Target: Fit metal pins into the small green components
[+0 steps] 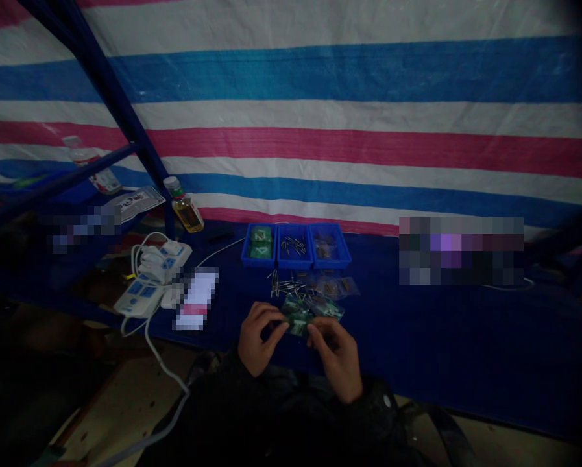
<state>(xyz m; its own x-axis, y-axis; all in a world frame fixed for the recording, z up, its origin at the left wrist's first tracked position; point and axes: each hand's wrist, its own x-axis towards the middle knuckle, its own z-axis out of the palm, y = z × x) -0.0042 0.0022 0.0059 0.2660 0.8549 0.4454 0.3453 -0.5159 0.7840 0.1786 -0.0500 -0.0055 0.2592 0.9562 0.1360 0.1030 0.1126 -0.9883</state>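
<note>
Between my two hands is a small green plastic packet (298,323), pinched at its left edge by my left hand (261,334) and at its right edge by my right hand (337,353). Just beyond it lie more green packets (328,307), partly behind my fingers. Several thin metal bits (288,285) are scattered on the blue table past the packets. Beside them are clear little bags (334,285) with small brownish pieces inside. What the held packet contains is too dark to make out.
Three blue bins stand behind: one with green packets (260,241), one with metal bits (293,246), one with clear bags (325,247). On the left are power strips (149,285) with white cables, a blurred phone (196,299) and a bottle (186,206). A blue frame post (110,91) rises there.
</note>
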